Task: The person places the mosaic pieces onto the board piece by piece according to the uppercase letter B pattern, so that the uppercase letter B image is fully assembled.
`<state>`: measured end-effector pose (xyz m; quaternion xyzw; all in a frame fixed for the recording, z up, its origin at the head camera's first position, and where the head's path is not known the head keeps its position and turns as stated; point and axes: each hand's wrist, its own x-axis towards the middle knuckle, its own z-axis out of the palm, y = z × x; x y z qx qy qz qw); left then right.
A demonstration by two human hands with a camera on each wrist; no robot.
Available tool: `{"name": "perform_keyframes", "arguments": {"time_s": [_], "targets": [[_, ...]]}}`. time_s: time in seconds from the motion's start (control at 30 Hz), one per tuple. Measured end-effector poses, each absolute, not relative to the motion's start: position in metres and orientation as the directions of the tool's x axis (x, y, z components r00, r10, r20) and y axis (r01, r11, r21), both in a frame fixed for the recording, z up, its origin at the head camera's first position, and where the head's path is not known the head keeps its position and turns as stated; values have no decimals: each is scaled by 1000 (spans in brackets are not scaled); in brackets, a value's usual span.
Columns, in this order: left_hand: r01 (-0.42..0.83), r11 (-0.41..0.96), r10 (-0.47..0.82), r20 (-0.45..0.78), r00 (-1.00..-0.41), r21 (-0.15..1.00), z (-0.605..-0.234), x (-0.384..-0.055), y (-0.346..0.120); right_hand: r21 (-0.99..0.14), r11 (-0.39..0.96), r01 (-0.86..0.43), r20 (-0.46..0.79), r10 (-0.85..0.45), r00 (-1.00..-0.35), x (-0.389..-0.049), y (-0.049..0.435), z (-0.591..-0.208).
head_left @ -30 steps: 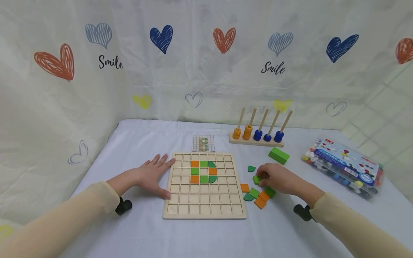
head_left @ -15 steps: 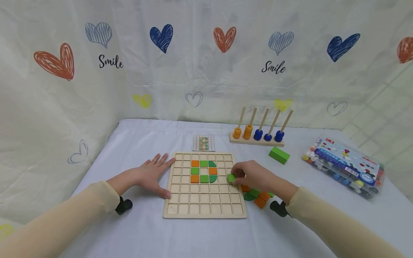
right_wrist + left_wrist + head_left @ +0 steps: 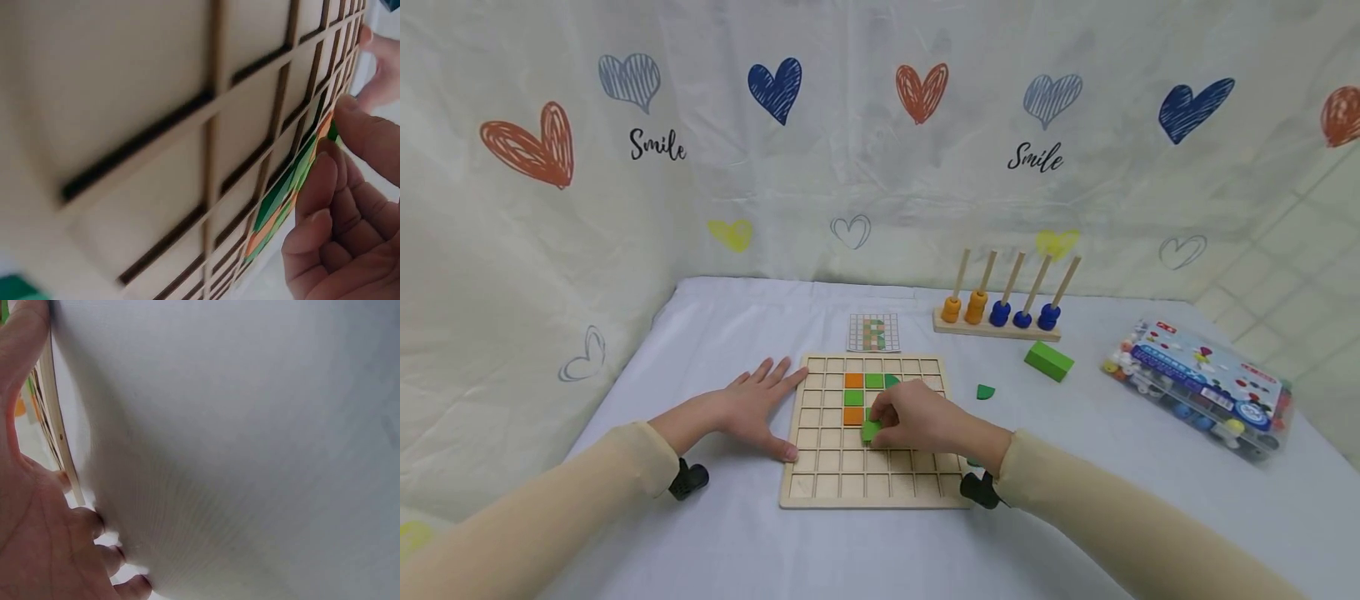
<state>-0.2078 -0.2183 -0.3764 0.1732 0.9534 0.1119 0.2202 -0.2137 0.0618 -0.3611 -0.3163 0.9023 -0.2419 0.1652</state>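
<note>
My right hand (image 3: 919, 418) pinches a light green square tile (image 3: 870, 431) between thumb and fingers, low over the wooden grid board (image 3: 835, 483). In the right wrist view the tile's edge (image 3: 332, 130) shows between the fingertips. Orange squares (image 3: 853, 416) and green squares (image 3: 853, 398) sit in the board's cells just left of and behind that hand; it covers others. With fingers spread, my left hand (image 3: 748, 415) rests on the white cloth, its thumb and a fingertip at the board's left edge (image 3: 56, 419).
A small printed pattern card (image 3: 873, 333) lies behind the board. To the right are a green quarter-round tile (image 3: 985, 392), a green block (image 3: 1048, 361), a wooden peg abacus (image 3: 997, 331) and a clear plastic box of parts (image 3: 1206, 392). My right forearm hides the other loose tiles.
My right hand has picked up a green square tile from the loose ones at the right and carried it left over the board. The left hand has stayed put.
</note>
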Motion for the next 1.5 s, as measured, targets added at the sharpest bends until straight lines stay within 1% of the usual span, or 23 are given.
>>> {"name": "perform_keyframes", "arguments": {"time_s": [0.17, 0.33, 0.67, 1.1, 1.5], "targets": [[281, 918, 376, -382, -844, 282, -376, -207, -218, -520, 698, -492, -158, -645, -748, -209, 46, -359], [282, 917, 377, -379, -845, 282, -376, -208, -217, -513, 708, -486, -167, -637, -752, -207, 39, -359], [284, 915, 381, -376, -845, 287, -374, -207, -218, -542, 698, -467, -152, -628, -763, -205, 34, -363], [279, 918, 375, -384, -844, 283, -373, -207, -218, -544, 694, -471, -134, -627, -768, -202, 32, -363], [279, 918, 375, -386, -843, 283, -375, -207, -218, -513, 715, -475, -126, -610, -782, -200, 31, -366]]}}
